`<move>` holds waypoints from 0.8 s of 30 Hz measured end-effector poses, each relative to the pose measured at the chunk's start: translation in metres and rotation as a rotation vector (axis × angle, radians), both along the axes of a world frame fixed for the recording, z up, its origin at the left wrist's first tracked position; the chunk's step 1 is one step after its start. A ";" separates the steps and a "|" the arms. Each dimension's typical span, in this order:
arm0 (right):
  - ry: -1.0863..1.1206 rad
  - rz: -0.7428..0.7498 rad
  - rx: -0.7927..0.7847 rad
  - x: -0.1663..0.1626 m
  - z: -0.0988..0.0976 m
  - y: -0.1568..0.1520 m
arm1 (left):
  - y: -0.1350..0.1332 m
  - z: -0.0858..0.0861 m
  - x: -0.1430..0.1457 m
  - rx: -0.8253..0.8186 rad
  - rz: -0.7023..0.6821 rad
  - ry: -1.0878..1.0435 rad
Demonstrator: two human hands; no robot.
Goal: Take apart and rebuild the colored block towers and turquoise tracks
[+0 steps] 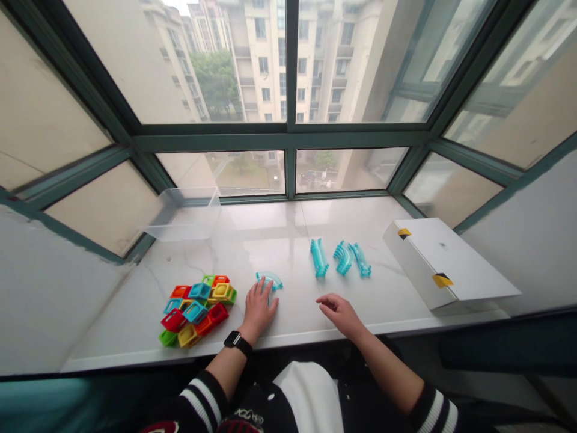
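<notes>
White stone windowsill [270, 231] carries a curved turquoise track piece [270, 279] near its front edge. The left hand [259, 308] lies open, fingertips on the piece, seemingly positioning it; sliding needs only light pressure. The right hand [341, 313], half curled, holds nothing. Coloured tiles [196, 308] crowd the left side; free room lies rightward.

Head view, looking down, windowsill [288, 228] close
</notes>
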State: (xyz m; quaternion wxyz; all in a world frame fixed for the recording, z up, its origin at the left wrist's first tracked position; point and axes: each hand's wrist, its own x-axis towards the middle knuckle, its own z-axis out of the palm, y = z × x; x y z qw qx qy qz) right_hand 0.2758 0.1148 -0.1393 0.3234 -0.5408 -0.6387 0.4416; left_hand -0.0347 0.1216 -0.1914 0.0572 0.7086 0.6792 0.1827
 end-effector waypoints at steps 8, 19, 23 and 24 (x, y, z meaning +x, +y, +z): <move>-0.063 0.069 -0.037 -0.009 -0.010 -0.002 | -0.012 0.004 0.011 0.025 -0.088 -0.057; -0.304 0.331 0.054 -0.044 -0.029 0.008 | -0.026 0.011 0.031 -0.025 -0.413 -0.108; -0.414 0.337 0.087 -0.052 -0.025 0.013 | -0.027 0.011 0.030 -0.034 -0.428 -0.088; -0.419 0.335 0.091 -0.052 -0.025 0.014 | -0.028 0.011 0.030 -0.030 -0.427 -0.087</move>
